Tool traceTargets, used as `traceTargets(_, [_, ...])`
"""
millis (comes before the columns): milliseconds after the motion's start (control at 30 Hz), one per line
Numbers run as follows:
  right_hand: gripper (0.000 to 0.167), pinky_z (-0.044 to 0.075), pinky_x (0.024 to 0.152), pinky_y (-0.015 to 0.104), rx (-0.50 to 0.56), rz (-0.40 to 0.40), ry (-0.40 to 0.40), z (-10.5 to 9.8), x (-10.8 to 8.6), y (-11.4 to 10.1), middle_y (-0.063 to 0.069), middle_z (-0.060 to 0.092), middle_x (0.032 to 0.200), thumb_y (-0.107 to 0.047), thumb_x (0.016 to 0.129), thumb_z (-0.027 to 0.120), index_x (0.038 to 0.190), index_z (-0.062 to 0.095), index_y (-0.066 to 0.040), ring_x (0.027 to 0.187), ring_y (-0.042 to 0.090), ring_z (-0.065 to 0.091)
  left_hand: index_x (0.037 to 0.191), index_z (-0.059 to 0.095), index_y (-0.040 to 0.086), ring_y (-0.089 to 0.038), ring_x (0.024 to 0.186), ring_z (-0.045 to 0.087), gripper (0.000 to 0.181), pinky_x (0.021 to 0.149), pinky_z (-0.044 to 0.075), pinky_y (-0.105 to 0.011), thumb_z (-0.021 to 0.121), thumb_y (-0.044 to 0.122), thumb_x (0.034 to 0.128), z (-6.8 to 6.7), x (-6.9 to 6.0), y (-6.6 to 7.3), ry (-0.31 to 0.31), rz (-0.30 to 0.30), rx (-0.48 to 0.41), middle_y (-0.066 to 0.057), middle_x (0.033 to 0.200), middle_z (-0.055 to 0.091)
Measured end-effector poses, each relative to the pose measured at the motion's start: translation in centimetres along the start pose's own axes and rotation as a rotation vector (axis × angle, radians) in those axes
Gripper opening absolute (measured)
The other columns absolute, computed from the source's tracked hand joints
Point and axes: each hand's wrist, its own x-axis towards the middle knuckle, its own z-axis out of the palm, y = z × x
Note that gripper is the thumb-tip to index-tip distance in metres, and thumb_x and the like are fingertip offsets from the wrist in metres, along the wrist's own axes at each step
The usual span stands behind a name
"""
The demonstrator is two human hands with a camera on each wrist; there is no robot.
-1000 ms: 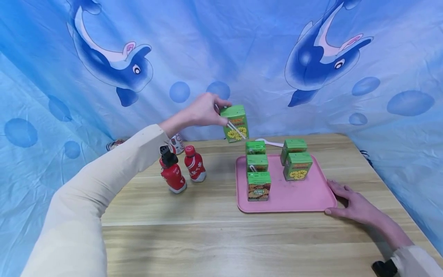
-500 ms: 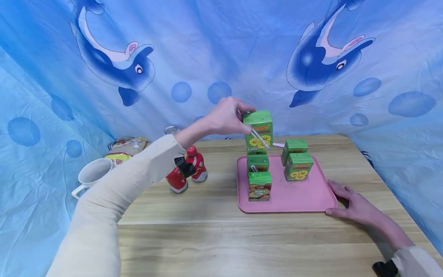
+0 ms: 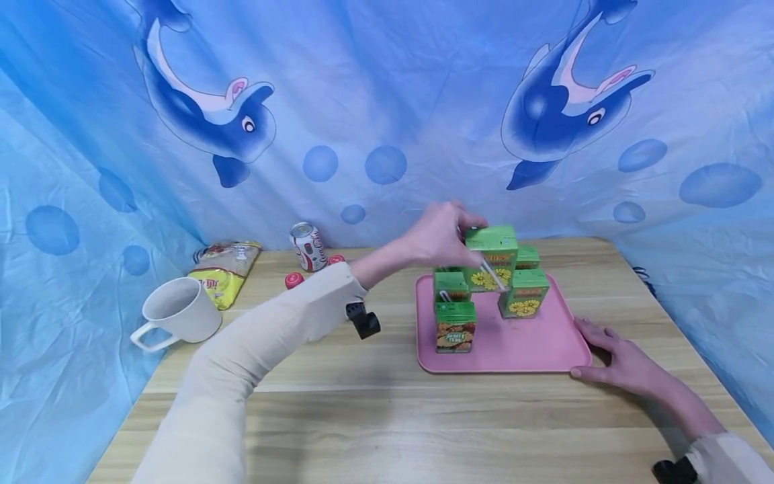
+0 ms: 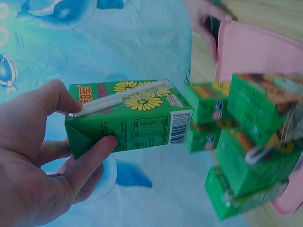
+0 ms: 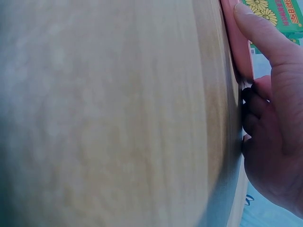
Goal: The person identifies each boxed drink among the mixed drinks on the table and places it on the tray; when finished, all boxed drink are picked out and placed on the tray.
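Note:
My left hand (image 3: 440, 235) grips a green drink carton (image 3: 494, 240) by one end, above the back of the pink tray (image 3: 532, 349). Yellow flowers and a white straw show on the carton (image 4: 137, 106) in the left wrist view, with thumb and fingers on opposite sides. Beneath it, a row of green cartons (image 3: 455, 329) stands along the tray's left side. Two more cartons, the front one (image 3: 525, 294) plainest, stand toward the right; the held carton partly covers the rear one. My right hand (image 3: 629, 359) holds the tray's front right corner between thumb and fingers.
On the table's left are a white mug (image 3: 181, 310), a yellow snack bag (image 3: 222, 275) and a soda can (image 3: 307, 247). Two red bottle caps (image 3: 293, 279) peek out behind the left sleeve. A blue dolphin curtain (image 3: 387, 101) hangs behind the table.
My left hand has carried the held carton rightward and lower, from left of the tray to above its back. The mug and snack bag have come into view. My right hand keeps its place.

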Motion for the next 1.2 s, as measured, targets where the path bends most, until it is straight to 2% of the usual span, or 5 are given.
traceTargets(367, [0.094, 0.004, 0.112, 0.013, 0.006, -0.023, 0.024, 0.2, -0.1, 0.1, 0.034, 0.041, 0.145, -0.034, 0.078, 0.086, 0.149, 0.040, 0.005, 0.127, 0.062, 0.036, 0.133, 0.065, 0.011, -0.010, 0.069, 0.038, 0.058, 0.056, 0.036, -0.019, 0.082, 0.017, 0.0782, 4.0, 1.0, 0.9, -0.021, -0.023, 0.007, 0.002, 0.080, 0.050])
traceTargets(600, [0.094, 0.003, 0.112, 0.013, 0.014, -0.029, 0.025, 0.1, 0.0, 0.1, 0.035, 0.041, 0.146, -0.035, 0.078, 0.086, 0.149, 0.040, 0.004, 0.127, 0.063, 0.035, 0.134, 0.065, 0.008, -0.008, 0.054, 0.026, 0.056, 0.050, 0.027, -0.018, 0.081, 0.015, 0.0802, 6.3, 1.4, 1.1, -0.051, 0.002, -0.028, 0.006, 0.066, 0.042])
traceTargets(833, [0.094, 0.003, 0.109, 0.010, 0.019, -0.020, 0.012, -0.1, 0.1, 0.0, 0.035, 0.040, 0.146, -0.034, 0.078, 0.086, 0.149, 0.039, 0.005, 0.128, 0.062, 0.034, 0.132, 0.066, 0.010, -0.010, 0.064, 0.032, 0.055, 0.052, 0.030, -0.017, 0.081, 0.019, 0.0801, 8.6, 1.9, 1.2, -0.044, -0.019, 0.004, 0.000, 0.073, 0.041])
traceTargets(1067, [0.095, 0.014, 0.119, 0.052, 0.021, -0.011, -0.001, -0.4, 0.2, 0.0, 0.036, 0.039, 0.146, -0.032, 0.077, 0.086, 0.150, 0.038, 0.005, 0.128, 0.062, 0.034, 0.133, 0.066, 0.011, -0.006, 0.053, 0.022, 0.056, 0.045, 0.025, -0.015, 0.081, 0.019, 0.0803, 10.6, 2.3, 1.5, -0.031, -0.064, 0.012, 0.004, 0.065, 0.027])
traceTargets(1200, [0.094, 0.019, 0.115, 0.060, 0.026, -0.007, 0.004, -0.5, 0.3, -0.1, 0.035, 0.040, 0.146, -0.031, 0.076, 0.087, 0.149, 0.039, 0.005, 0.128, 0.061, 0.035, 0.133, 0.067, 0.014, -0.005, 0.051, 0.020, 0.056, 0.045, 0.023, -0.014, 0.082, 0.023, 0.0800, 11.7, 2.6, 1.5, -0.021, -0.077, 0.050, 0.007, 0.057, 0.023])
